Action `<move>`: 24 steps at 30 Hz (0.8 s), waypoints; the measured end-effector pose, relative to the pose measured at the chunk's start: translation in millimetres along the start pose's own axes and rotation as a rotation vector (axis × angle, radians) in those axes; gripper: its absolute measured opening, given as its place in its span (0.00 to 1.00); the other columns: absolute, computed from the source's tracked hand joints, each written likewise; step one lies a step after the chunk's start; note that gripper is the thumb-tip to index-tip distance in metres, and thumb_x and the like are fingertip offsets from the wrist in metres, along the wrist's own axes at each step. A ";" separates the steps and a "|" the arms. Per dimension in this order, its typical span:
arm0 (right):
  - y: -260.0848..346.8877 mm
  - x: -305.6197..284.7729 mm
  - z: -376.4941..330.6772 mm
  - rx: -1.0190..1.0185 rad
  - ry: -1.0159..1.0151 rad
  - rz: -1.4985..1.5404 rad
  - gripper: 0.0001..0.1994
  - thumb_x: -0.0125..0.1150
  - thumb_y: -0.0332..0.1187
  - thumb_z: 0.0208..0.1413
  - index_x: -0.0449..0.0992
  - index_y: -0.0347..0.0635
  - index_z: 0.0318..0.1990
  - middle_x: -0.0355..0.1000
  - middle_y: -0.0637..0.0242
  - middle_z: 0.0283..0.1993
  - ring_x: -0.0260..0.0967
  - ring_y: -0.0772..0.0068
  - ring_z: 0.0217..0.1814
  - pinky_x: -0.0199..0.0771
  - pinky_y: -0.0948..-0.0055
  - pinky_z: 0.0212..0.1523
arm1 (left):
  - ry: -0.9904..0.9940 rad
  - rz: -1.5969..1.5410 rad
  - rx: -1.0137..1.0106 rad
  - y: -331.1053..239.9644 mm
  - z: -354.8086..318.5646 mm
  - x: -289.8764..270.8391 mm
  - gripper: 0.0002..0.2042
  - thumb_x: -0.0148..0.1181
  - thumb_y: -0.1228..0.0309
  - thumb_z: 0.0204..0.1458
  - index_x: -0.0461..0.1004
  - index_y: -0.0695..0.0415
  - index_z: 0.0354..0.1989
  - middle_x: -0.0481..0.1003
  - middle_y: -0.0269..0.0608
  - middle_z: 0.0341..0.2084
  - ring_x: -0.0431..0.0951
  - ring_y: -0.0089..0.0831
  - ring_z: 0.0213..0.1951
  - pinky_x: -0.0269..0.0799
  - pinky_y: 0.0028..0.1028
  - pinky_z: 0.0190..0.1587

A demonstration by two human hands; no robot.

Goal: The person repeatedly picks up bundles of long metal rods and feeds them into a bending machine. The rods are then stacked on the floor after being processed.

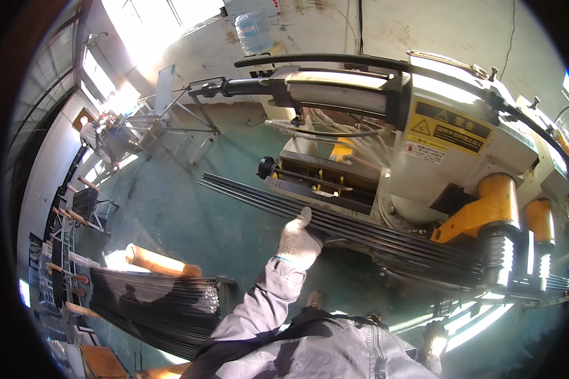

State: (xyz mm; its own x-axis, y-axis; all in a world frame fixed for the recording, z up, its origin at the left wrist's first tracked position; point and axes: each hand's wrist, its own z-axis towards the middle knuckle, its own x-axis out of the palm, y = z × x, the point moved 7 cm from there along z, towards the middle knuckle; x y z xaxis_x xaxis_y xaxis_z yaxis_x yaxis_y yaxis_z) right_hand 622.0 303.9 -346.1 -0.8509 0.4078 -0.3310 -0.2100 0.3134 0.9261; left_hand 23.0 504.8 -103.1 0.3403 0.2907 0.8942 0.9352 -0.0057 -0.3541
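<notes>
A bundle of long, thin, dark metal rods (373,231) runs from the middle of the view to the machine at the right. My left hand (299,242), in a whitish work glove, is closed around the near side of the bundle with its thumb lying over the top. The rods' far-left ends stick out past the hand. At the right they pass beside a yellow clamp arm (477,211) and ribbed metal columns. My right hand (435,341) hangs low by my side, apart from the rods; glare and shadow hide its fingers.
A large pale machine (417,161) with a yellow warning label fills the right. A black knob (267,167) juts from its bed. Many dark rods (152,309) lie stacked on a rack at lower left, beside an orange-brown roller (161,260). Another person (96,140) stands far left near metal frames.
</notes>
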 end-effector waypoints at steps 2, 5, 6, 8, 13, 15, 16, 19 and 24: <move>-14.6 9.3 -26.6 0.099 -0.031 -0.011 0.14 0.68 0.42 0.71 0.83 0.41 0.36 0.78 0.70 0.28 0.66 0.81 0.24 0.57 0.78 0.25 | -0.104 0.070 0.145 -77.9 10.0 -33.1 0.17 0.57 0.64 0.75 0.75 0.63 0.63 0.81 0.54 0.59 0.80 0.55 0.63 0.76 0.58 0.71; -27.2 29.7 -73.4 0.263 -0.085 -0.016 0.14 0.67 0.40 0.70 0.82 0.40 0.34 0.77 0.69 0.27 0.66 0.79 0.23 0.58 0.76 0.24 | -0.135 0.039 0.261 -200.8 28.6 -75.2 0.15 0.56 0.66 0.74 0.75 0.67 0.57 0.81 0.54 0.52 0.82 0.53 0.57 0.77 0.55 0.68; -29.8 37.7 -89.6 0.311 -0.101 -0.011 0.14 0.67 0.40 0.70 0.81 0.40 0.34 0.76 0.68 0.26 0.66 0.79 0.23 0.58 0.75 0.23 | -0.042 0.044 0.312 -237.0 33.0 -81.3 0.14 0.55 0.67 0.74 0.75 0.68 0.55 0.81 0.55 0.51 0.81 0.53 0.56 0.77 0.54 0.67; -32.3 49.8 -120.6 0.385 -0.127 0.000 0.14 0.67 0.39 0.69 0.81 0.40 0.33 0.76 0.68 0.26 0.66 0.78 0.22 0.58 0.74 0.23 | -0.054 0.140 0.383 -302.4 37.4 -102.3 0.15 0.59 0.65 0.73 0.76 0.67 0.55 0.81 0.56 0.51 0.81 0.54 0.56 0.77 0.54 0.68; -29.7 68.0 -176.4 0.477 -0.169 0.068 0.14 0.65 0.37 0.68 0.79 0.39 0.30 0.74 0.66 0.24 0.65 0.75 0.21 0.59 0.70 0.21 | -0.021 0.202 0.397 -379.6 45.6 -125.8 0.14 0.62 0.62 0.72 0.78 0.60 0.55 0.84 0.54 0.52 0.83 0.53 0.56 0.78 0.56 0.67; -25.0 65.6 -189.9 0.505 -0.177 0.034 0.14 0.64 0.36 0.67 0.78 0.38 0.29 0.73 0.65 0.23 0.65 0.74 0.20 0.59 0.69 0.21 | -0.006 0.211 0.401 -384.8 48.0 -127.0 0.13 0.62 0.62 0.72 0.78 0.57 0.55 0.84 0.53 0.51 0.83 0.53 0.55 0.79 0.56 0.66; -22.4 62.4 -193.2 0.531 -0.154 -0.042 0.14 0.63 0.34 0.66 0.76 0.38 0.26 0.72 0.62 0.21 0.67 0.70 0.20 0.61 0.67 0.21 | 0.007 0.237 0.408 -384.8 48.2 -126.2 0.12 0.62 0.61 0.73 0.79 0.55 0.56 0.85 0.52 0.52 0.83 0.52 0.55 0.79 0.55 0.65; -10.5 48.9 -200.1 0.466 -0.164 -0.113 0.17 0.63 0.38 0.65 0.76 0.41 0.23 0.71 0.64 0.19 0.66 0.71 0.19 0.62 0.66 0.23 | -0.112 0.368 0.397 -380.8 48.4 -134.1 0.17 0.59 0.56 0.76 0.75 0.48 0.66 0.85 0.49 0.54 0.84 0.51 0.55 0.81 0.60 0.62; -10.4 32.4 -189.8 0.325 -0.107 -0.500 0.18 0.65 0.43 0.60 0.86 0.34 0.30 0.80 0.57 0.24 0.77 0.65 0.28 0.75 0.61 0.34 | -0.156 0.576 0.355 -375.0 38.7 -140.4 0.25 0.56 0.52 0.78 0.67 0.45 0.78 0.81 0.47 0.63 0.84 0.47 0.59 0.80 0.56 0.65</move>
State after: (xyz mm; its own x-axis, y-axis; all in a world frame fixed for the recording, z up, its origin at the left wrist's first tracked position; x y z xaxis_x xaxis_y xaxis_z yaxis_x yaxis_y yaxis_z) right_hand 505.1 151.1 -332.1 -0.6305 0.2218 -0.7439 -0.3999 0.7285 0.5561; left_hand -379.3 503.1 -106.5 0.7299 0.4696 0.4967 0.5123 0.1052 -0.8524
